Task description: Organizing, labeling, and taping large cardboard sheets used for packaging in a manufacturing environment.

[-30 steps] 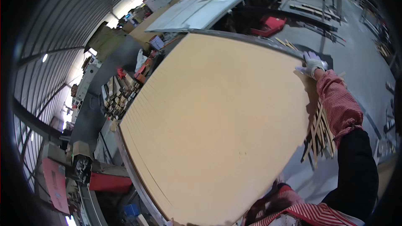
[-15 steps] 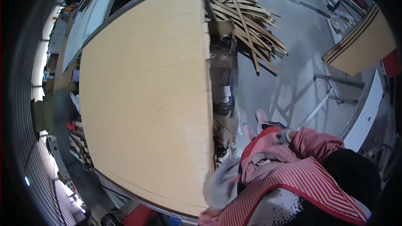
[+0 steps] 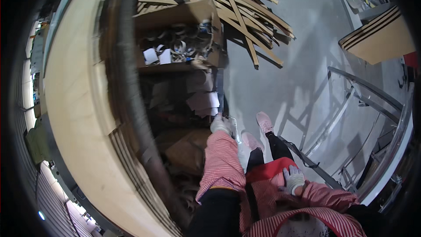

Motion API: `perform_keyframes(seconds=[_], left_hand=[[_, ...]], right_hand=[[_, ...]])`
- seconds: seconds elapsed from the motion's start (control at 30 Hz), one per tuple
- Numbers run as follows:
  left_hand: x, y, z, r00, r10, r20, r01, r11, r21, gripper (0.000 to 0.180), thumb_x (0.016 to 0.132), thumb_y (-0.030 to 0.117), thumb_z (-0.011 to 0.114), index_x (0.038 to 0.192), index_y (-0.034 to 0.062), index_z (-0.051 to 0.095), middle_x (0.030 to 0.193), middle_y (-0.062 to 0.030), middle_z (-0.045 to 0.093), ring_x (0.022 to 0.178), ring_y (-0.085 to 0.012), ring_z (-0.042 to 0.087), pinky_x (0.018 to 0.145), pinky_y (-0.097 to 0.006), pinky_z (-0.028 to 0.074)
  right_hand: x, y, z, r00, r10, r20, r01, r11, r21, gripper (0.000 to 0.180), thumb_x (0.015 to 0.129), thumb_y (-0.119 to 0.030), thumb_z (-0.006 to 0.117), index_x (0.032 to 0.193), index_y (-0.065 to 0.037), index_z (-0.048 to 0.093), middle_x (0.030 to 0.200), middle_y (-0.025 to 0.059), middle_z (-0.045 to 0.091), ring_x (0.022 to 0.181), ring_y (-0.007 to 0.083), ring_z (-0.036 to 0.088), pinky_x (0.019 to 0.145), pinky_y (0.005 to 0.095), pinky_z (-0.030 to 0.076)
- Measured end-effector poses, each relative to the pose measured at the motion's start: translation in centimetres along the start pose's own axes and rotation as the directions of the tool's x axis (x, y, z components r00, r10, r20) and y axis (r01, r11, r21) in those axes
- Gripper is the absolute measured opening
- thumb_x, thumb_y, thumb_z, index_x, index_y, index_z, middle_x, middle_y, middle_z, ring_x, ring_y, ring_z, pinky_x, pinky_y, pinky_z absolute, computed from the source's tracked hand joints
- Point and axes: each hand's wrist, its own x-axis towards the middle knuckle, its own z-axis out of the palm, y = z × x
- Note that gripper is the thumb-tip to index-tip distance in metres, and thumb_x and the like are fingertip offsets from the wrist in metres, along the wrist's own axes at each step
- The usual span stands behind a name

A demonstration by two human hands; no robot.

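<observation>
My left hand (image 3: 220, 124), in a light glove with a red striped sleeve, reaches down to the edge of a dark shelf under the table, beside white papers (image 3: 204, 103) and a thin metal piece (image 3: 234, 127). Whether it grips anything is unclear. My right hand (image 3: 293, 179), also gloved, lies flat with spread fingers on my red apron (image 3: 267, 169) at the thigh. A big pale wooden board (image 3: 72, 105) curves along the left, its stacked edges showing below it.
An open cardboard box (image 3: 175, 17) holds tape rolls and small white items above the shelf. Long wood strips (image 3: 245, 8) lie piled on the grey floor. A stack of boards (image 3: 381, 35) sits upper right, and a metal frame (image 3: 351, 105) lies to the right of my pink shoes (image 3: 264, 122).
The view has swung from the board's top down to its side and the space beneath. My left hand has gone down to the shelf; my right hand now rests on my thigh.
</observation>
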Motion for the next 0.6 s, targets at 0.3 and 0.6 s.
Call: perform_keyframes(seconds=[0.3, 0.6], left_hand=[[23.1, 10.2, -6.5, 0.97, 0.243, 0.014, -0.212, 0.813, 0.542, 0.053, 0.082, 0.05, 0.048, 0.119, 0.012, 0.048, 0.124, -0.0109, 0.048, 0.112, -0.0278, 0.044, 0.093, -0.042, 0.035], [19.9, 10.1, -10.5, 0.879, 0.381, 0.289, -0.413, 0.301, 0.86, 0.041, 0.088, 0.039, 0.037, 0.109, 0.008, 0.054, 0.116, -0.0136, 0.054, 0.11, -0.0241, 0.049, 0.091, -0.044, 0.035]], right_hand=[[2.1, -1.6, -2.1, 0.998, -0.012, -0.057, 0.023, 0.978, 0.207, 0.092, 0.062, -0.046, 0.068, 0.133, -0.005, 0.027, 0.132, 0.0294, 0.026, 0.121, 0.0434, 0.029, 0.101, 0.049, 0.023], [2.4, -3.1, -2.9, 0.997, -0.03, -0.075, 0.042, 0.986, 0.159, 0.086, 0.066, -0.049, 0.063, 0.132, -0.005, 0.03, 0.13, 0.0298, 0.029, 0.121, 0.0422, 0.031, 0.101, 0.0474, 0.024]])
